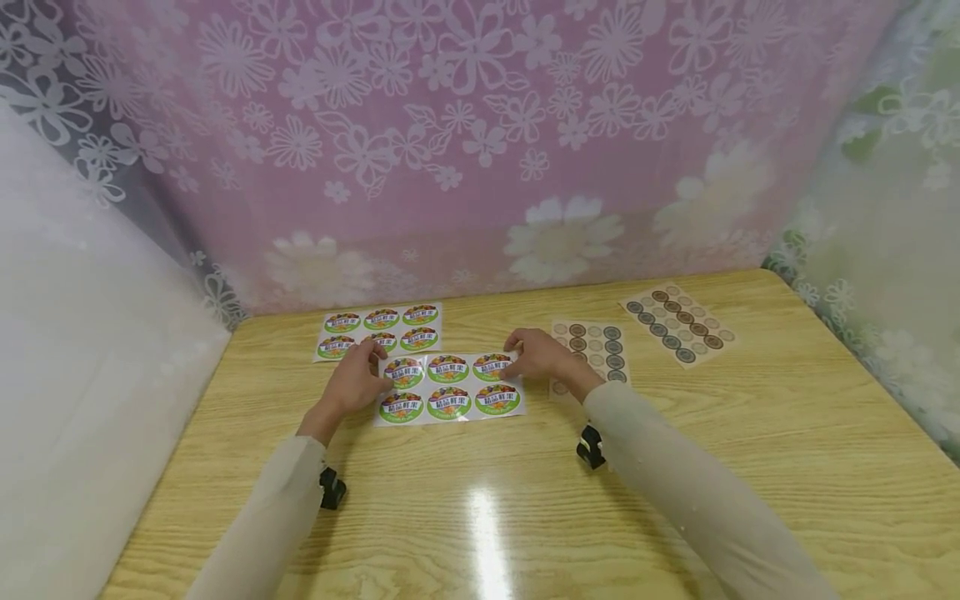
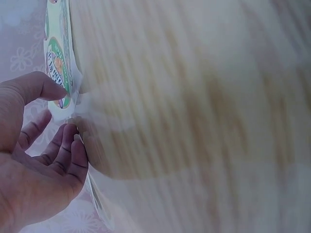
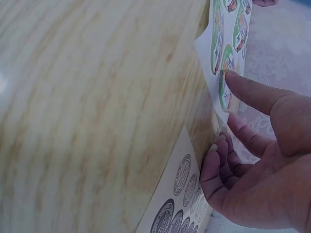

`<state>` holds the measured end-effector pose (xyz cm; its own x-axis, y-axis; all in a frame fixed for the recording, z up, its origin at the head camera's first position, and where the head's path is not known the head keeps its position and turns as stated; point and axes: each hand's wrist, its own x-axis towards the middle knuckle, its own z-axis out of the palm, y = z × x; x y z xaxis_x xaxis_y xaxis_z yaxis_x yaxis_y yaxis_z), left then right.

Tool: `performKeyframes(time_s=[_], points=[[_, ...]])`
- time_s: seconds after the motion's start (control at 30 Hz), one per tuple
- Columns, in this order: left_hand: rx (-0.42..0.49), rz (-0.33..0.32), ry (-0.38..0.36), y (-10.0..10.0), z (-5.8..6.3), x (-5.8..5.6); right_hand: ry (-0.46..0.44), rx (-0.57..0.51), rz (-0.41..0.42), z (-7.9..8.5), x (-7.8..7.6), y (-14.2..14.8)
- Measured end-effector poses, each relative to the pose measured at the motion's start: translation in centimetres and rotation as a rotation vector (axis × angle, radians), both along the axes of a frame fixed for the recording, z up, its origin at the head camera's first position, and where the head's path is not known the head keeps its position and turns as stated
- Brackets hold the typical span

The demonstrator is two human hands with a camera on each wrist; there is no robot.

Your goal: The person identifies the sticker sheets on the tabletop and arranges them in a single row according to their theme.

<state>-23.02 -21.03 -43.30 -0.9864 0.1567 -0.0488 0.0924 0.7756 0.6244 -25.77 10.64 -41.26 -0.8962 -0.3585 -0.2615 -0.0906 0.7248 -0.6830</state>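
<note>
A white sheet of oval fruit stickers [image 1: 450,402], green-edged with printed characters, spans the space between both hands in the head view. Its left end is pinched by my left hand [image 1: 351,385], and the thumb lies over a sticker in the left wrist view. At the other end, my right hand [image 1: 542,355] pinches the upper right corner; in the right wrist view its thumb [image 3: 252,93] presses on a sticker with the fingers at the edge. A second fruit sticker sheet [image 1: 390,330] lies just behind, partly covered by the left hand.
Right of the hands lies a sheet of round brown and grey stickers [image 1: 596,350], partly hidden by the right hand. A similar sheet [image 1: 678,323] lies farther right on the wooden table [image 1: 420,508]. Floral curtains [image 1: 480,167] hang along the back and sides.
</note>
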Motion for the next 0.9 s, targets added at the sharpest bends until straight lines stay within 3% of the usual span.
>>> performKeyframes(time_s=[0.27,0.6,0.9], points=[[0.026,-0.018,0.009,-0.28,-0.08,0.11,0.019,0.049,0.009,-0.03,-0.35,-0.23],[0.061,-0.006,-0.012,-0.43,0.02,0.20,0.016,0.002,-0.027,0.30,-0.05,-0.41],[0.102,0.006,0.025,-0.74,-0.25,0.37,0.008,-0.036,-0.070,-0.10,-0.19,-0.33]])
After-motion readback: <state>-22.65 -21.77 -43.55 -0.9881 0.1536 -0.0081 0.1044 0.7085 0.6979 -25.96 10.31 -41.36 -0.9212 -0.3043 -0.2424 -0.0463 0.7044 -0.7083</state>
